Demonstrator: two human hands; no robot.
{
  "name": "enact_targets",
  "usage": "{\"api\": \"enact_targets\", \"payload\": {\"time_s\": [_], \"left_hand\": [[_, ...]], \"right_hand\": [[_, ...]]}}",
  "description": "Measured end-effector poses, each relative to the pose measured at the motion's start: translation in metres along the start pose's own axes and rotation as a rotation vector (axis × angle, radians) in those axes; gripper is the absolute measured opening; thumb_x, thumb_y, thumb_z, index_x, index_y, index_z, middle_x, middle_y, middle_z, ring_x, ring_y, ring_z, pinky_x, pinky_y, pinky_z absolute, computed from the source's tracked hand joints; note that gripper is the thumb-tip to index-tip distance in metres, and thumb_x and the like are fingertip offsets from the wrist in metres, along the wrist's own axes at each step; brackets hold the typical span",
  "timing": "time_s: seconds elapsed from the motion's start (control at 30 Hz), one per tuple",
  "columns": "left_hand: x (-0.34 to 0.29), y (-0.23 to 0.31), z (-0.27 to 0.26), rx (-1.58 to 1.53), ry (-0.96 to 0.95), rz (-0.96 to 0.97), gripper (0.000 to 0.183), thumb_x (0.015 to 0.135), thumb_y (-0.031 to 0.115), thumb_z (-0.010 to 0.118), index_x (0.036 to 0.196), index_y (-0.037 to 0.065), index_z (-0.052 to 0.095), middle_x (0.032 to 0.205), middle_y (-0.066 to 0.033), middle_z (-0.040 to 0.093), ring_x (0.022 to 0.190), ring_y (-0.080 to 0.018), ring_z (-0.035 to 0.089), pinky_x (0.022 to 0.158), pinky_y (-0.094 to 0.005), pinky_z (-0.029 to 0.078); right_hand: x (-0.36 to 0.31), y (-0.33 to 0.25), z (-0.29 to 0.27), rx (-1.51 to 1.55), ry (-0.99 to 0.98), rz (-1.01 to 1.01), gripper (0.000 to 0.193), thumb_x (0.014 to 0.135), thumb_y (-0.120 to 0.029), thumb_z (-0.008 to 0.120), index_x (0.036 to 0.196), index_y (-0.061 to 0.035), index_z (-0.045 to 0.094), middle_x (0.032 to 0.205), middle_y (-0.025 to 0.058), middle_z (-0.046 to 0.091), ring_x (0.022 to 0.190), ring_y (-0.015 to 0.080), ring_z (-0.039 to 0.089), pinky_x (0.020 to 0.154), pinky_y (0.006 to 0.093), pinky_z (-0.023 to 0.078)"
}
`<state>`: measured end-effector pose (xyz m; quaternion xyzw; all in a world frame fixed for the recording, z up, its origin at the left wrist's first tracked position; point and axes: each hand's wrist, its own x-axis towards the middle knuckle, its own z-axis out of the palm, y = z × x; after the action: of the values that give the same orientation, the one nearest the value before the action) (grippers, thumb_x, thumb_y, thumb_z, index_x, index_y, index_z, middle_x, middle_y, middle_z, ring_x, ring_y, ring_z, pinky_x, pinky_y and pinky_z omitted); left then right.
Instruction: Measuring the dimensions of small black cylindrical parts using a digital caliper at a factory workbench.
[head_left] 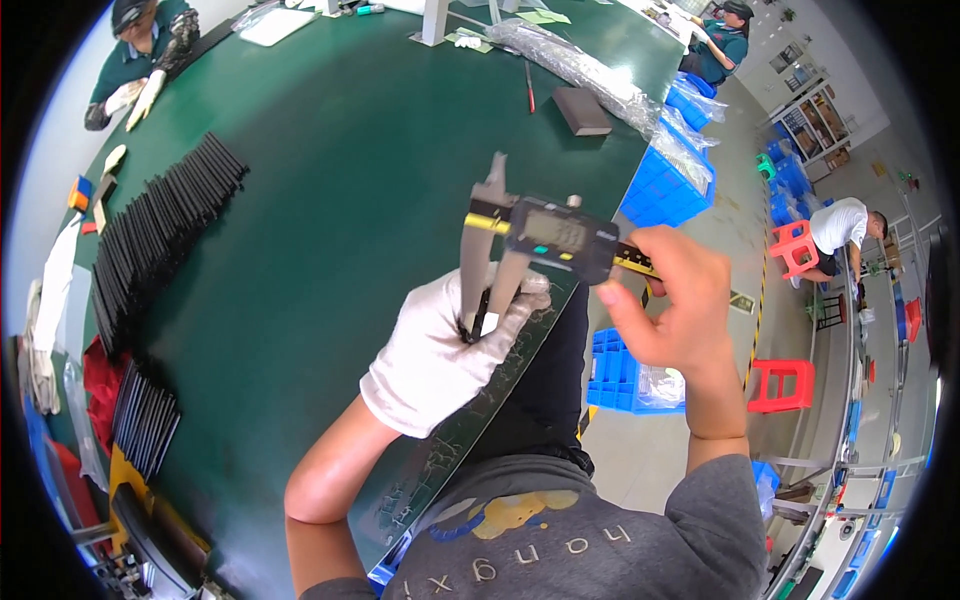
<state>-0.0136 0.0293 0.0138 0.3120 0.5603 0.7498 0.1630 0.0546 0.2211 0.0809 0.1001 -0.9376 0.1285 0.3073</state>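
My right hand [685, 300], bare, pinches the beam end of a digital caliper [565, 238] with thumb and fingers. The caliper has a dark body with a small display, and its metal jaws point down toward my left hand [425, 350]. That hand wears a white glove, and its fingers are closed round a small black part [474, 327], mostly hidden by the glove and jaws. The jaw tips reach down beside the black part; whether both touch it I cannot tell. Both hands are over the near right edge of the green table [330, 230].
A long row of black rods [165, 235] lies at the left, with thinner dark rods [147, 420] nearer me. A dark block [582, 111] and plastic-wrapped bundle [575, 65] lie at the far right. Blue crates [665, 185] stand beside the table. A co-worker [145, 55] works far left.
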Motion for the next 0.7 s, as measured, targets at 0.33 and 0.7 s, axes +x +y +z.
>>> {"api": "enact_targets", "payload": {"time_s": [0.33, 0.7], "left_hand": [[0.001, 0.003, 0.004, 0.184, 0.162, -0.046, 0.013, 0.083, -0.002, 0.06, 0.095, 0.002, 0.064, 0.078, -0.0009, 0.06, 0.064, -0.0047, 0.05, 0.057, -0.0203, 0.042], [0.0, -0.005, 0.002, 0.183, 0.144, 0.044, 0.02, 0.078, -0.007, 0.059, 0.095, 0.002, 0.063, 0.074, 0.001, 0.056, 0.061, -0.0031, 0.044, 0.054, -0.0196, 0.038]], "right_hand": [[-0.005, -0.008, -0.006, -0.01, -0.067, 0.199, 0.027, 0.071, -0.024, 0.075, 0.079, -0.0038, 0.059, 0.062, 0.0042, 0.054, 0.045, 0.0174, 0.045, 0.042, 0.0284, 0.034], [-0.001, -0.012, -0.009, -0.057, -0.051, 0.182, 0.032, 0.067, -0.031, 0.078, 0.069, -0.0052, 0.058, 0.056, 0.0047, 0.051, 0.045, 0.0203, 0.047, 0.041, 0.0293, 0.034]]}}
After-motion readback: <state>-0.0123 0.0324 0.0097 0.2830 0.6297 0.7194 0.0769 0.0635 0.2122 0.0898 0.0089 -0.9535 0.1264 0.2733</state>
